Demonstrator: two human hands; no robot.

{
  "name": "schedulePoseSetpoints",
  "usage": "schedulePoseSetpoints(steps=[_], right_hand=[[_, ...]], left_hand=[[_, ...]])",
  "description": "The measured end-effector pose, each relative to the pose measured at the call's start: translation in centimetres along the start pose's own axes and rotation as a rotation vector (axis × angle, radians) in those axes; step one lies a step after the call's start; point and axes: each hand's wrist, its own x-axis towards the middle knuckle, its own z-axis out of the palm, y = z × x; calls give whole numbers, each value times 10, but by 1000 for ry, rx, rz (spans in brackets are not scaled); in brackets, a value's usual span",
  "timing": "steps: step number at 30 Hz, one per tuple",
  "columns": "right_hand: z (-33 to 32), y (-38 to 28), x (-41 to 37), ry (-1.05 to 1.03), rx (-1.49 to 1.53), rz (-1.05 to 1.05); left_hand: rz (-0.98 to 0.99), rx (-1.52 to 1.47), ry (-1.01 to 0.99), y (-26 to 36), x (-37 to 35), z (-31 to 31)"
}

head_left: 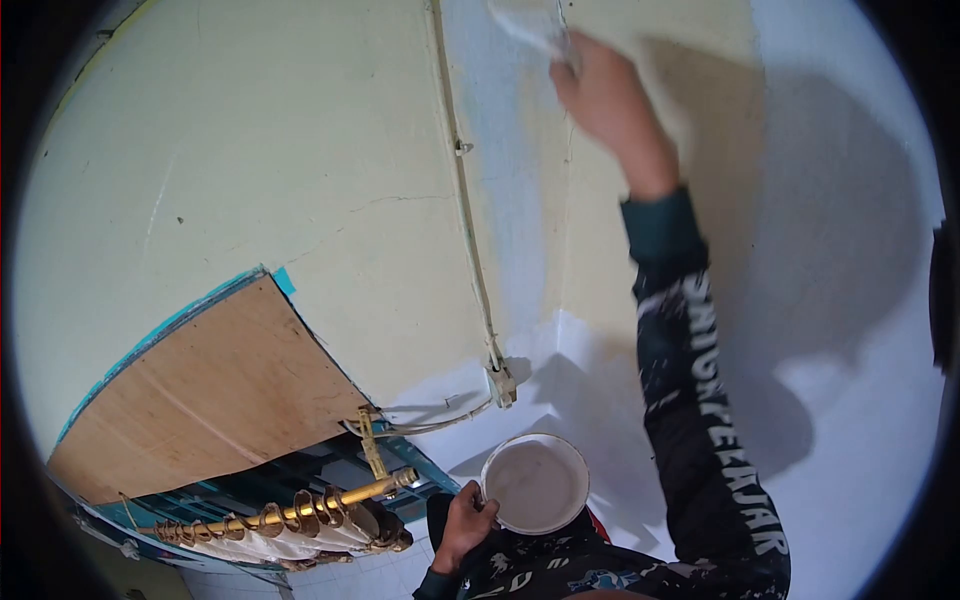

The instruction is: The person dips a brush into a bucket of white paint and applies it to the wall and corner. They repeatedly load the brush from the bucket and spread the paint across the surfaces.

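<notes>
My right hand (605, 95) is raised at the top, its fingers closed round the handle of a white brush (525, 22), blurred by motion, close to the wall near the corner. Low in the view, my left hand (467, 527) grips the left rim of a round white bucket (536, 484). Pale liquid fills part of the bucket, which is held in front of my body. Behind the brush, the wall (500, 150) carries a whitish-blue strip beside yellowish paint.
A cable conduit (457, 190) runs down the wall to a small box (503, 385). At lower left are a brown board (210, 390) with a blue edge and a brass curtain rod (350, 495) with rings and bunched curtain. Cracks mark the wall.
</notes>
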Motion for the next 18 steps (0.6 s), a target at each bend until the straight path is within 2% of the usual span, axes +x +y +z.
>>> schedulePoseSetpoints(steps=[2, 4, 8, 11, 13, 14, 16, 17, 18], right_hand=[[0, -17, -60, -66, 133, 196], [5, -21, -120, -125, 141, 225], [-1, -30, -212, -377, 173, 458], [-9, -27, -283, -511, 213, 543], [-3, -16, -335, -580, 297, 547], [-4, -16, -340, -586, 295, 552], [-8, -19, -343, -724, 180, 520], [-5, -17, -340, -730, 182, 524], [2, -14, -326, -694, 162, 512]], left_hand=[[3, 20, -8, 2, 1, 0], [6, 44, -17, -2, 1, 0], [83, 175, -18, -21, 9, -1], [121, 188, -19, -23, 6, 1], [21, 111, -47, -32, 7, 3], [83, 169, -32, -19, 3, 2], [68, 109, -30, -7, 0, 6], [60, 55, -23, -5, -2, 6], [135, 101, -27, -9, -2, 5]])
